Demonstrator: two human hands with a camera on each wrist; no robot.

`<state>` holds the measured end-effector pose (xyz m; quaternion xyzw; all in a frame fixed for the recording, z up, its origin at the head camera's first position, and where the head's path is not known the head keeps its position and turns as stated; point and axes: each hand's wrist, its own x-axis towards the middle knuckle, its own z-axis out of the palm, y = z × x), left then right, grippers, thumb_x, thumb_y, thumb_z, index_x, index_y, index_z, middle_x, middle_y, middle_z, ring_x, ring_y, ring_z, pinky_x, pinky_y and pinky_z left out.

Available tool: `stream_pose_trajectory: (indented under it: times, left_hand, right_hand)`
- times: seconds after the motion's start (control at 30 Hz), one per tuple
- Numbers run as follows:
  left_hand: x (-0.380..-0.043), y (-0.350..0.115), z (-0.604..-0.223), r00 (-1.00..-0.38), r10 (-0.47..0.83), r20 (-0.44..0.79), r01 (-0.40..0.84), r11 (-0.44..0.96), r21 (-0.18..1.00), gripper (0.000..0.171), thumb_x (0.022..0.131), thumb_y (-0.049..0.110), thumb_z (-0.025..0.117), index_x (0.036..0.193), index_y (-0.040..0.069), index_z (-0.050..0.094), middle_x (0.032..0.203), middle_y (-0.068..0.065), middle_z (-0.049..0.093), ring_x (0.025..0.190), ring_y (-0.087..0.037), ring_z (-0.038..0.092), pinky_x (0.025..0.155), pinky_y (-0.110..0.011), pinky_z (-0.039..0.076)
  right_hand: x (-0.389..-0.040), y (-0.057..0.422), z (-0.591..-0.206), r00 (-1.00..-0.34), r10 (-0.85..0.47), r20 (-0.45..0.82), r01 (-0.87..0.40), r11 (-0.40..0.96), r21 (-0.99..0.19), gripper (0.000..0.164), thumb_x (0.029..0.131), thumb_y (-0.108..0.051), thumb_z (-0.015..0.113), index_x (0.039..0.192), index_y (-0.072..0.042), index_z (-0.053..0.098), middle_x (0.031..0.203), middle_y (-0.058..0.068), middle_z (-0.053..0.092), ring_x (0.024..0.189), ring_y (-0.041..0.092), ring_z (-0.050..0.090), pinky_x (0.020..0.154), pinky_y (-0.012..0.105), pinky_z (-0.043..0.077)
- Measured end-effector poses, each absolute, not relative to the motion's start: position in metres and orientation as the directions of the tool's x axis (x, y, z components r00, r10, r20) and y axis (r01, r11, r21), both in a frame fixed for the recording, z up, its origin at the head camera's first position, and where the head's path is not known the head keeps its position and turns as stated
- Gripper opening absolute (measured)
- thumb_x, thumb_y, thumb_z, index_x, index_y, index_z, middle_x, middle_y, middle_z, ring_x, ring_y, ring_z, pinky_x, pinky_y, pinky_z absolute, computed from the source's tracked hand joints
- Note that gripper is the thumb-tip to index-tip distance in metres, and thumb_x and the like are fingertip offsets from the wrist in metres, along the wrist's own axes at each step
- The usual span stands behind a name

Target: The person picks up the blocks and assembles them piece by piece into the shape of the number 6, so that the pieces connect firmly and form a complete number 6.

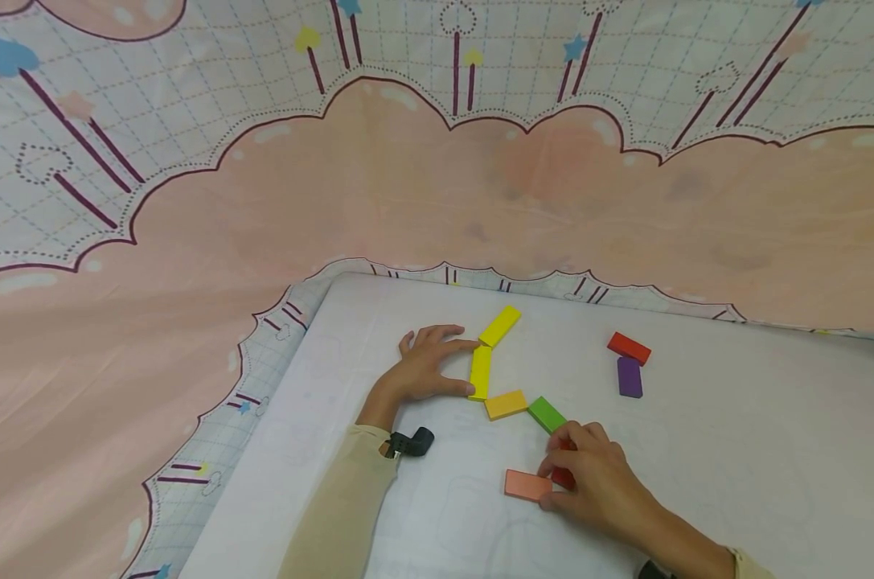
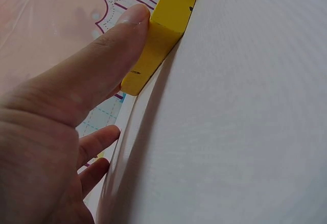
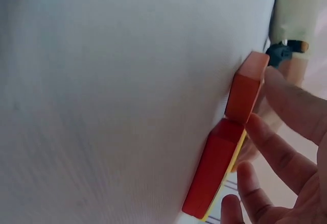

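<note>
Several coloured rectangular blocks form a curved line on a white tabletop. My left hand [image 1: 425, 366] reaches in from the left, thumb and index fingertip touching the ends of the lower yellow block [image 1: 480, 372]; its fingers are fairly straight. In the left wrist view the thumb lies against the side of the yellow block [image 2: 166, 22]. With thumb and index finger my right hand [image 1: 603, 486] pinches the salmon-pink block [image 1: 527, 485] near its right end. Beside it, the red block [image 3: 212, 173] lies end to end with the pink one, partly hidden by the fingers in the head view.
An upper yellow block [image 1: 500, 326], an orange-yellow block [image 1: 506, 404] and a green block [image 1: 547, 414] continue the line. Apart at the right, a red block [image 1: 629, 347] touches a purple block [image 1: 629, 377]. Patterned cloth [image 1: 480, 193] hangs behind the white tabletop [image 1: 755, 450].
</note>
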<state>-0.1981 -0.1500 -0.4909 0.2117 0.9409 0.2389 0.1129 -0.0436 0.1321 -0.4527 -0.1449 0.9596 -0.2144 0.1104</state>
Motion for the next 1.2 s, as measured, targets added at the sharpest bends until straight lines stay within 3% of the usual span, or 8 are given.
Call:
stream_pose_trajectory:
  times: [0.13, 0.3, 0.4, 0.6, 0.73, 0.93, 1.2]
  left_hand:
    - [-0.198, -0.150, -0.490, -0.885, 0.453, -0.110, 0.345, 0.795, 0.499, 0.076, 0.079, 0.057, 0.082, 0.147, 0.041, 0.053, 0.163, 0.004, 0.036, 0.152, -0.029, 0.025, 0.120, -0.068, 0.001]
    - [-0.198, -0.151, -0.490, -0.886, 0.451, -0.111, 0.343, 0.797, 0.498, 0.076, 0.079, 0.058, 0.082, 0.147, 0.041, 0.053, 0.163, 0.004, 0.036, 0.152, -0.029, 0.025, 0.120, -0.068, 0.002]
    - [-0.198, -0.150, -0.490, -0.887, 0.449, -0.109, 0.342, 0.796, 0.499, 0.076, 0.079, 0.057, 0.082, 0.147, 0.041, 0.053, 0.163, 0.004, 0.036, 0.152, -0.029, 0.025, 0.120, -0.069, 0.002]
    - [-0.198, -0.150, -0.491, -0.887, 0.451, -0.103, 0.344, 0.792, 0.505, 0.075, 0.079, 0.056, 0.083, 0.147, 0.041, 0.054, 0.163, 0.004, 0.037, 0.151, -0.030, 0.026, 0.120, -0.069, 0.002]
    - [-0.198, -0.150, -0.491, -0.887, 0.450, -0.106, 0.344, 0.795, 0.499, 0.075, 0.079, 0.056, 0.082, 0.147, 0.041, 0.054, 0.163, 0.004, 0.036, 0.151, -0.029, 0.025, 0.120, -0.068, 0.002]
    - [-0.198, -0.150, -0.491, -0.888, 0.445, -0.115, 0.338, 0.801, 0.495, 0.075, 0.079, 0.056, 0.082, 0.147, 0.042, 0.053, 0.163, 0.005, 0.036, 0.152, -0.029, 0.025, 0.120, -0.068, 0.002]
    - [-0.197, -0.150, -0.490, -0.886, 0.451, -0.105, 0.345, 0.795, 0.499, 0.075, 0.079, 0.055, 0.083, 0.147, 0.040, 0.053, 0.163, 0.004, 0.036, 0.151, -0.029, 0.026, 0.120, -0.068, 0.002]
  right_hand:
    - [-0.049, 0.138, -0.449, -0.934, -0.332, -0.133, -0.235, 0.849, -0.473, 0.024, 0.072, -0.043, 0.091, 0.088, -0.038, 0.073, 0.105, -0.014, 0.056, 0.104, 0.012, 0.046, 0.080, 0.031, 0.046]
    - [-0.066, 0.151, -0.442, -0.949, -0.303, -0.090, -0.217, 0.831, -0.513, 0.025, 0.081, -0.036, 0.086, 0.102, -0.025, 0.077, 0.102, -0.008, 0.061, 0.093, 0.011, 0.054, 0.073, 0.022, 0.053]
    - [-0.079, 0.163, -0.439, -0.962, -0.260, -0.082, -0.181, 0.834, -0.520, 0.029, 0.086, -0.033, 0.082, 0.110, -0.019, 0.076, 0.100, -0.005, 0.065, 0.088, 0.012, 0.058, 0.065, 0.019, 0.052]
    - [-0.104, 0.195, -0.433, -0.979, -0.202, -0.007, -0.173, 0.857, -0.486, 0.037, 0.089, -0.030, 0.079, 0.121, -0.012, 0.073, 0.097, 0.003, 0.067, 0.088, 0.019, 0.060, 0.062, 0.021, 0.050]
    - [-0.121, 0.218, -0.432, -0.977, -0.210, 0.027, -0.198, 0.864, -0.463, 0.037, 0.091, -0.027, 0.078, 0.122, -0.007, 0.072, 0.094, 0.006, 0.066, 0.088, 0.023, 0.060, 0.063, 0.023, 0.050]
    - [-0.140, 0.244, -0.440, -0.979, -0.188, -0.073, -0.130, 0.865, -0.485, 0.046, 0.092, -0.027, 0.075, 0.127, 0.003, 0.066, 0.103, 0.018, 0.066, 0.094, 0.033, 0.062, 0.065, 0.034, 0.056]
    - [-0.150, 0.261, -0.456, -0.979, -0.170, -0.113, -0.095, 0.870, -0.484, 0.051, 0.093, -0.028, 0.074, 0.135, -0.001, 0.062, 0.105, 0.019, 0.066, 0.097, 0.035, 0.062, 0.076, 0.047, 0.058]
